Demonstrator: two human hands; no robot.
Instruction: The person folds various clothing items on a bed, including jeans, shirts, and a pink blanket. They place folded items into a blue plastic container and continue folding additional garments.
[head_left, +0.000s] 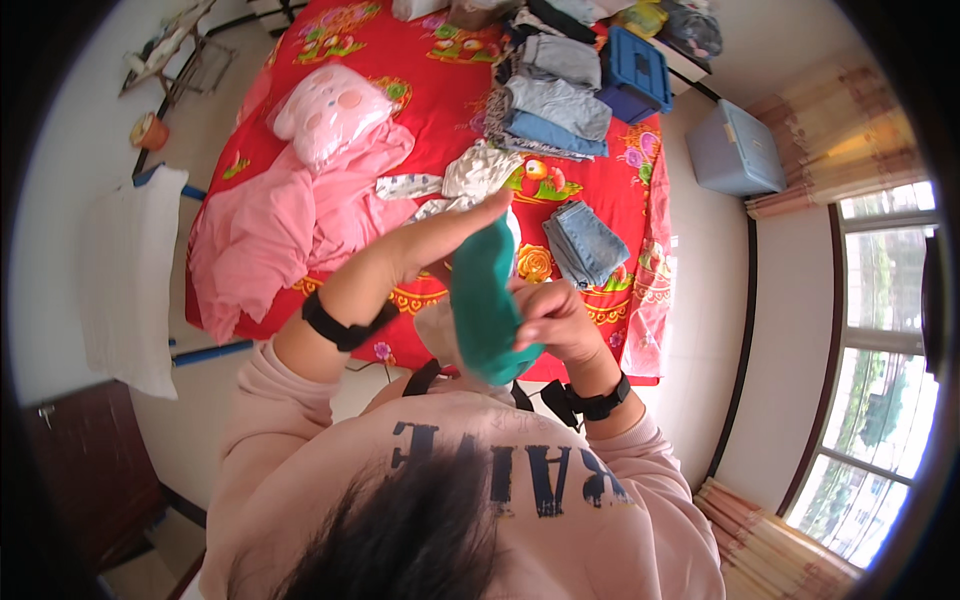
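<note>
A green cloth item (484, 300), perhaps a small folded garment, is held up between my hands in front of my chest. My left hand (469, 225) has it at the upper end, with the thumb side along its edge and most fingers hidden behind the cloth. On the other side, my right hand (555, 319) pinches its edge between thumb and bent fingers. Just beyond my hands, a crumpled white patterned garment (480, 171) lies on the red floral bedspread (450, 97). Folded blue jeans (585, 244) rest to the right.
Pink fabric (262, 232) and a plastic-wrapped pink plush item (334, 109) lie at the left. Stacked folded clothes (562, 105) stand near a blue lidded bin (636, 75) at the far right. A grey-blue storage box (735, 150) is on the floor by the curtain (840, 142).
</note>
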